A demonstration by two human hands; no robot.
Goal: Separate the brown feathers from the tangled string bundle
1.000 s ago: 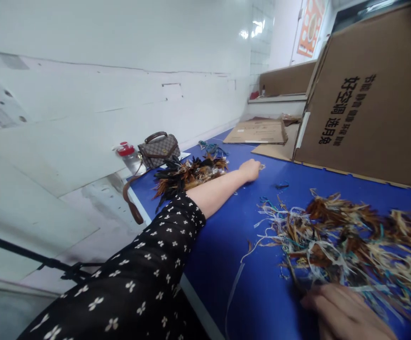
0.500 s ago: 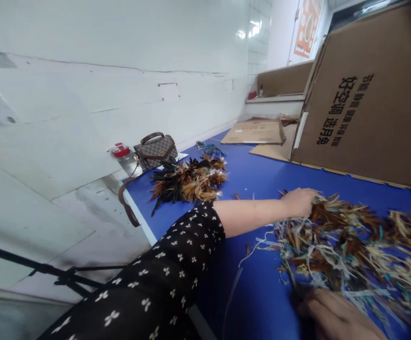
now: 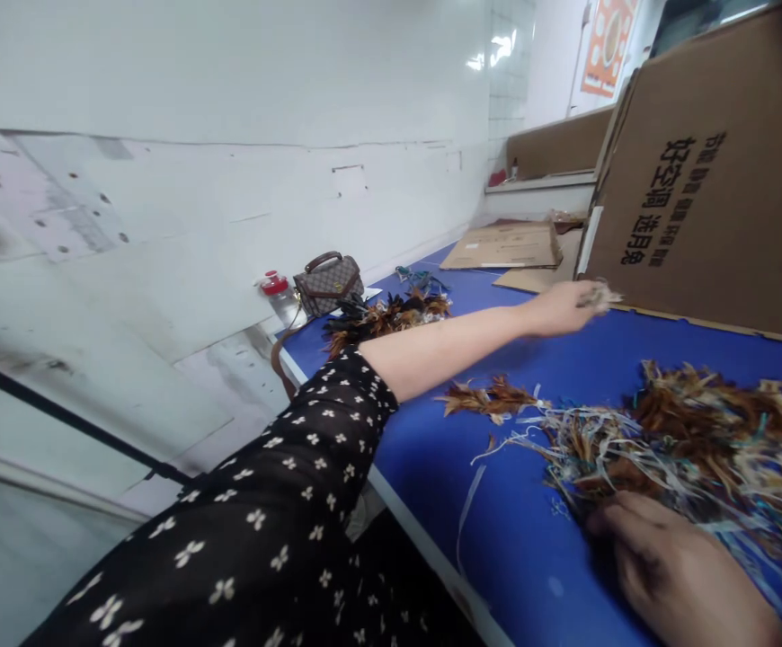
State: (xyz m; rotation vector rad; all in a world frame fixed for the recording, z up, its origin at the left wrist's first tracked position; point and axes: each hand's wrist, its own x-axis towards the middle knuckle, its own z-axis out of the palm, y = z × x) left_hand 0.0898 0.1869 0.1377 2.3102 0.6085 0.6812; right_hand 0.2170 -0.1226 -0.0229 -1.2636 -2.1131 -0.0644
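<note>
Fingers of the left hand [image 3: 556, 308] are pinched together on a small, scruffy, whitish-brown tuft [image 3: 599, 296], held out at arm's length near the foot of the upright brown cardboard panel with black printing [image 3: 715, 198]. From where I stand, I can't make out whether that tuft is string, feather or both. Near the table's close edge, the right hand [image 3: 691, 562] lies with curled fingers against the tangled heap of brown feathers and white and teal strings [image 3: 707, 440]; whether they grip anything, I can't tell. A smaller loose bunch of russet feathers [image 3: 489, 398] sits at the heap's left end on the blue tabletop [image 3: 424, 485], with a dark black-and-brown feather pile [image 3: 397, 314] farther off, partly behind the forearm.

It looks to me like picking apart and sorting, with one piece being set aside. Next calls for loosening the left fingers cleanly, so no strands cling.
</note>
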